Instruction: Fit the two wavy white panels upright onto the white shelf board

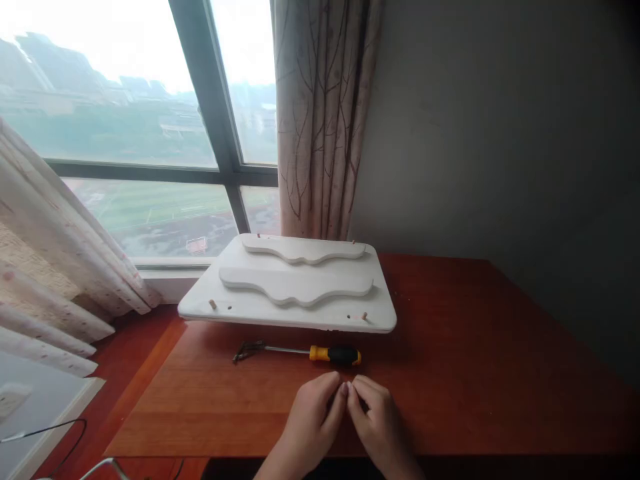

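Observation:
My left hand [316, 408] and my right hand [374, 412] rest near the front edge of the table, side by side. Each is closed, with fingers curled and thumb pressed to the forefinger; the fingertips of both meet, and nothing shows in them. Just beyond them lies a screwdriver [336, 355] with a yellow and black handle. Several small dark screws [246, 349] lie at its tip. Behind it is a white board [200, 301] with two wavy-edged white panels [300, 288] lying on it. Short wooden dowels [213, 304] and small holes show near the board's corners.
The reddish-brown wooden table [465, 373] reaches to a grey wall [480, 133] at the right. A window and patterned curtains [320, 120] stand behind and to the left. A black cable [75, 421] runs at lower left, by a wall socket [13, 401].

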The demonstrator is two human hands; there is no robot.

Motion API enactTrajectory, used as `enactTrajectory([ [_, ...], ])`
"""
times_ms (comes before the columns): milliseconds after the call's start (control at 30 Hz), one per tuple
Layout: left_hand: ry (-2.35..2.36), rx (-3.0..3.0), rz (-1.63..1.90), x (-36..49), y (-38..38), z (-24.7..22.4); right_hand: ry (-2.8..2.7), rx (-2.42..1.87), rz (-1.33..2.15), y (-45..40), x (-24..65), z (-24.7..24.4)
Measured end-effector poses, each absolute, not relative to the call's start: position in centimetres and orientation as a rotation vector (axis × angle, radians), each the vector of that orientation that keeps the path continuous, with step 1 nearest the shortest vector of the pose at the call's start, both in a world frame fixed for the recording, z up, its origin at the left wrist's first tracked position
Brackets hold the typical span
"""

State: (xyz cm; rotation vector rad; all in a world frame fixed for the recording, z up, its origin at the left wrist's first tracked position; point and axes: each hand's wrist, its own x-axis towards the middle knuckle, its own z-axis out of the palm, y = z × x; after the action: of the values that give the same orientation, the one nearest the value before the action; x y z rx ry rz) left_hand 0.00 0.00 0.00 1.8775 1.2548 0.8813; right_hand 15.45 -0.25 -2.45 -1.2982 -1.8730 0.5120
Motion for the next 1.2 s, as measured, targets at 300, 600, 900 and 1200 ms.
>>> enactTrajectory([
  [300,1.257,1.889,0.901,-0.1,0.0,0.0,-1.867,-1.286,0.511,-0.2,15.4,-1.9],
  [600,1.286,1.904,0.963,-0.3,-0.4,0.5,-1.707,-1.274,0.653,-0.3,15.7,-1.3],
  [900,1.944,2.185,1.083,-9.8,0.9,0.8,-1.886,-1.175,0.354,0.9,15.4,0.1],
  [1200,2.049,2.324,0.774,-16.3,3.1,1.0,-2.043,-1.204,0.157,3.3,14.2,0.4],
])
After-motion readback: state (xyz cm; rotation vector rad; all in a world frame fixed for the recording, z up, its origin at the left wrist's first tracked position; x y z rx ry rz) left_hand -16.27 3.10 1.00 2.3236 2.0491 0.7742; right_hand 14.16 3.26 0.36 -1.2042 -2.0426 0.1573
